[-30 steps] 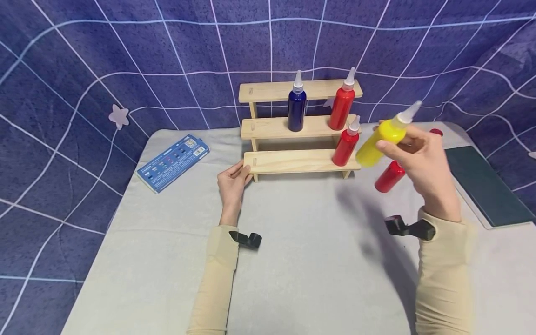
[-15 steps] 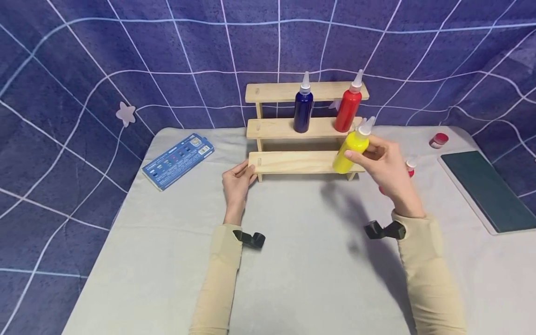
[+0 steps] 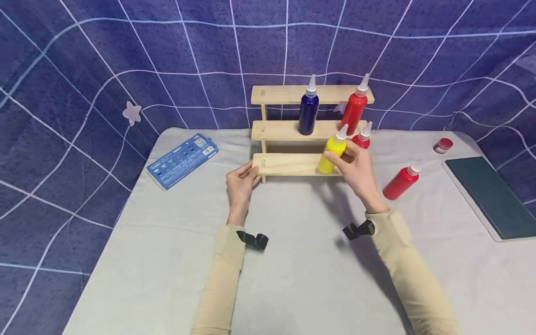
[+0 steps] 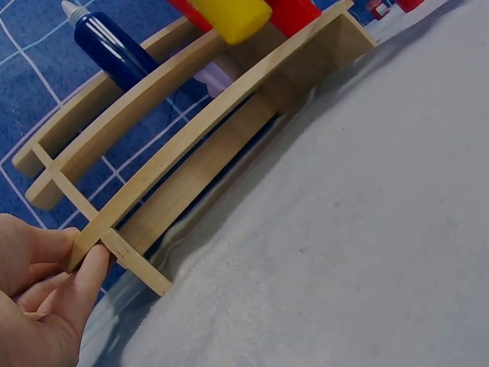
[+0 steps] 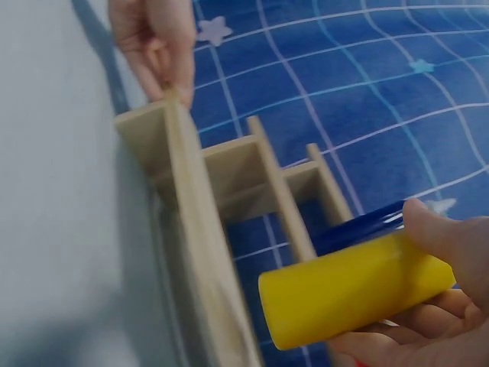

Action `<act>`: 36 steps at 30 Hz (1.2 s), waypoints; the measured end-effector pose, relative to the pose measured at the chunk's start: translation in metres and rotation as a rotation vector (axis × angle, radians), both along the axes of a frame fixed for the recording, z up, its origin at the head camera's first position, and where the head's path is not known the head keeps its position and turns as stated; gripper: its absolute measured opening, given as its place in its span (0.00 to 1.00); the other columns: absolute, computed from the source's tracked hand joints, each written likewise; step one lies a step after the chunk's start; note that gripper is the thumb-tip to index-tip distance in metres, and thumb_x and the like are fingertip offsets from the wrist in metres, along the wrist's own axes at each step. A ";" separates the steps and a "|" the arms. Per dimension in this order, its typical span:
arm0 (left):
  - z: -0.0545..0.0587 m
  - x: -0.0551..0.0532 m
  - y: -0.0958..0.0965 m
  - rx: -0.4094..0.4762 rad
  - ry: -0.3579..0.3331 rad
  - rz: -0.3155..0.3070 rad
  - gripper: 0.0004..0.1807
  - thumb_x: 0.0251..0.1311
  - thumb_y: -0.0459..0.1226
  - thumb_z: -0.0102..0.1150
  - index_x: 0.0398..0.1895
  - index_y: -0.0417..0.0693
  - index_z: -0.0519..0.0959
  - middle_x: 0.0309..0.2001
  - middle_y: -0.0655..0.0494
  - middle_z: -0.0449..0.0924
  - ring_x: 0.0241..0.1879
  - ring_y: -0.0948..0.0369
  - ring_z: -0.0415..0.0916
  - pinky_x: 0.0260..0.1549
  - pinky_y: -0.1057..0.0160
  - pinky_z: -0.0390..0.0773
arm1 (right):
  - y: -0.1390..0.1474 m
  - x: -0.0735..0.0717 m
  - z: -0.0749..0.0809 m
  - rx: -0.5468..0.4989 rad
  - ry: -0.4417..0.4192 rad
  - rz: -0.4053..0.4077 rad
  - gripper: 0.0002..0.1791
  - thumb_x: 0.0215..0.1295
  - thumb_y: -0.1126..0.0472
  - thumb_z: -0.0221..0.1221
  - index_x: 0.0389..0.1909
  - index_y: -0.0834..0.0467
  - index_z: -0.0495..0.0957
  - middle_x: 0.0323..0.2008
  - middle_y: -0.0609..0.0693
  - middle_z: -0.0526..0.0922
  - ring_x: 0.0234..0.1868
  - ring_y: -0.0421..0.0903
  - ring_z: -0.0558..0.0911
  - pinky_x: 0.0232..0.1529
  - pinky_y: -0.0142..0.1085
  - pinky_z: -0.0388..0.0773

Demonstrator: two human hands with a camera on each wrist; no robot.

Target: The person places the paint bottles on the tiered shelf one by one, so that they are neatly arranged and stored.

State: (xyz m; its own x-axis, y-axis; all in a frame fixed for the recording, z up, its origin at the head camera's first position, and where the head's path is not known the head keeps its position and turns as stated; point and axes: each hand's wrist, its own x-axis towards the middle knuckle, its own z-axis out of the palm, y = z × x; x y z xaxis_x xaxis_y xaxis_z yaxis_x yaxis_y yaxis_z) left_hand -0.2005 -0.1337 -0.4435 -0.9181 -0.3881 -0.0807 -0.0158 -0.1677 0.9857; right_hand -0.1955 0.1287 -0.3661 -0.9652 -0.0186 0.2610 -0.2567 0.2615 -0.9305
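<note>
A three-step wooden rack (image 3: 289, 164) stands at the back of the table. My left hand (image 3: 240, 188) pinches the left end of its lowest shelf between thumb and fingers, as the left wrist view confirms. With thumb and fingers, my right hand (image 3: 361, 174) grips a yellow squeeze bottle (image 3: 331, 158), nozzle up, over the right part of that shelf. Its base (image 5: 276, 310) looks slightly off the wood in the right wrist view. On the middle shelf are a dark blue bottle (image 3: 308, 116) and a red bottle (image 3: 353, 113). Another red bottle (image 3: 361, 141) is partly hidden behind my right hand.
Right of the rack, a red bottle with a white cap (image 3: 400, 183) is on the table. Beyond it are a small red-lidded jar (image 3: 443, 145) and a dark green flat panel (image 3: 492, 197). A blue printed box (image 3: 183, 161) lies at the left; a blue grid-patterned cloth hangs behind.
My right hand has carried the yellow bottle leftward from right of the rack to over the lowest shelf, bringing it more upright. My left hand keeps its hold on the rack's end.
</note>
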 end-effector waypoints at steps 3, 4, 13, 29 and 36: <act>-0.001 0.001 0.003 0.000 0.001 -0.005 0.18 0.60 0.28 0.64 0.53 0.33 0.80 0.51 0.35 0.81 0.47 0.50 0.83 0.41 0.70 0.87 | -0.002 -0.003 -0.006 0.006 -0.004 -0.017 0.20 0.62 0.63 0.67 0.51 0.69 0.78 0.42 0.58 0.84 0.37 0.36 0.82 0.39 0.20 0.82; -0.001 0.001 0.004 0.000 0.001 -0.007 0.18 0.60 0.28 0.64 0.53 0.33 0.80 0.51 0.35 0.81 0.47 0.50 0.83 0.41 0.70 0.87 | -0.002 -0.004 -0.007 0.009 -0.009 -0.022 0.20 0.62 0.62 0.67 0.52 0.69 0.78 0.43 0.61 0.84 0.36 0.36 0.82 0.38 0.20 0.82; 0.000 0.001 0.010 0.004 -0.001 -0.021 0.18 0.60 0.27 0.63 0.54 0.33 0.79 0.50 0.33 0.81 0.47 0.48 0.83 0.40 0.70 0.86 | -0.001 -0.003 -0.007 0.022 -0.035 -0.050 0.20 0.62 0.66 0.65 0.51 0.73 0.76 0.44 0.67 0.83 0.32 0.37 0.79 0.28 0.17 0.79; 0.001 0.001 0.004 -0.004 -0.009 -0.003 0.18 0.60 0.28 0.63 0.54 0.35 0.79 0.51 0.34 0.80 0.48 0.49 0.83 0.40 0.70 0.86 | 0.002 -0.005 0.000 0.063 -0.077 0.037 0.37 0.64 0.63 0.64 0.71 0.67 0.59 0.61 0.67 0.74 0.61 0.59 0.76 0.69 0.48 0.70; 0.001 0.002 0.000 -0.010 -0.002 -0.007 0.18 0.60 0.27 0.63 0.55 0.34 0.79 0.51 0.34 0.81 0.48 0.49 0.82 0.41 0.70 0.86 | 0.014 0.014 0.021 0.074 -0.030 0.085 0.39 0.64 0.66 0.63 0.73 0.64 0.56 0.66 0.64 0.70 0.67 0.58 0.70 0.69 0.51 0.69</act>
